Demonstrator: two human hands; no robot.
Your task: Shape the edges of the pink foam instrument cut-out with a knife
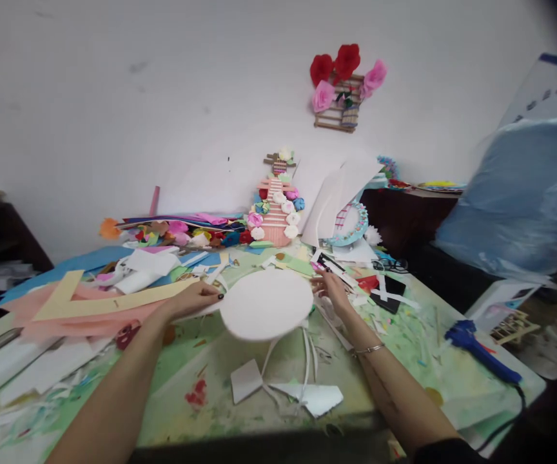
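A white oval disc [266, 304], seemingly paper or card, is in front of me, raised a little over the table. My left hand [197, 299] is closed at its left edge, thumb and fingers pinched together, and a white strip runs under that hand. At the disc's right edge is my right hand [331, 291], its fingers apart and reaching toward the rim; whether they touch it I cannot tell. Below the disc lie narrow white paper strips [307, 354], a white paper scrap [247, 381] and a larger cut piece [322, 399].
A blue glue gun [481, 351] with a cord lies at the right edge of the stained table [176, 412]. Coloured paper [99, 303] and scraps cover the left. A flower-decorated guitar shape [276, 209] leans on the wall. Glasses [390, 265] and a black item [389, 294] lie back right.
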